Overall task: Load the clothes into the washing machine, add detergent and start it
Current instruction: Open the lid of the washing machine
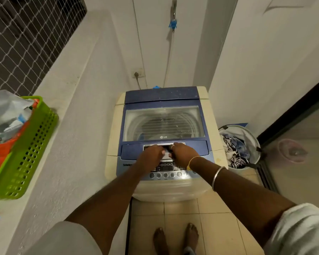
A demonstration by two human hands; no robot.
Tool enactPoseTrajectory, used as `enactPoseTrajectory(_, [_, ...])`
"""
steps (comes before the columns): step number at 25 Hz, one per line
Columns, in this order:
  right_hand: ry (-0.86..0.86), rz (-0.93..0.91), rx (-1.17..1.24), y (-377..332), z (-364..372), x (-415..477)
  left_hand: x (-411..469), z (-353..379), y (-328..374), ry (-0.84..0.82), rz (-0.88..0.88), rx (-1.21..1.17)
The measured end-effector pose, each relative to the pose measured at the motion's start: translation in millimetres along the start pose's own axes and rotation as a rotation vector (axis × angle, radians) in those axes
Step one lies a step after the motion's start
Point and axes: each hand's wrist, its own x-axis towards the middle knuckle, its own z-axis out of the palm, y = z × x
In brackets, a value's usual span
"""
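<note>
A top-loading washing machine (116, 144) with a cream body stands in front of me. Its blue lid (162, 100) with a clear window is down, and the drum shows through the glass. My left hand (151, 153) and my right hand (182, 151) rest side by side on the lid handle (155, 145) at the lid's front edge, fingers curled over it. Below the hands lies the control panel (166, 167) with a row of round buttons. A laundry hamper (238, 146) full of mixed clothes stands on the floor to the machine's right.
A green plastic basket (26, 153) with packets and bags sits on the white ledge at left. A socket (137, 73) and hose are on the back wall. A dark-framed glass door (293, 115) is at right. My bare feet stand on beige tiles.
</note>
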Motion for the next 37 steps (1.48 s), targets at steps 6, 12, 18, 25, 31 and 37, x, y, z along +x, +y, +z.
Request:
enactPoseTrajectory(6, [-0.096, 0.059, -0.055, -7.9, 4.6, 2.6, -3.7, 2.0, -3.9, -0.079, -0.085, 0.077])
enactPoseTrajectory(12, [-0.173, 0.049, -0.064, -13.4, -27.8, 5.4, -0.9, -25.4, 6.1, -0.114, -0.116, 0.056])
enactPoseTrajectory(18, [-0.216, 0.06, -0.007, -27.2, -98.2, 8.5, -0.2, -86.1, 30.2, -0.082, -0.15, 0.045])
enactPoseTrajectory(25, [-0.103, 0.063, -0.009, -41.2, -176.5, 24.6, 16.6, -149.2, 51.1, 0.093, -0.091, 0.123])
enactPoseTrajectory(31, [0.101, 0.046, -0.08, -44.7, -204.2, 39.1, 48.8, -177.5, 50.5, 0.199, -0.051, 0.167])
enactPoseTrajectory(37, [0.276, 0.051, -0.096, -32.3, -210.7, 69.3, 95.1, -193.2, 34.7, 0.276, -0.002, 0.137])
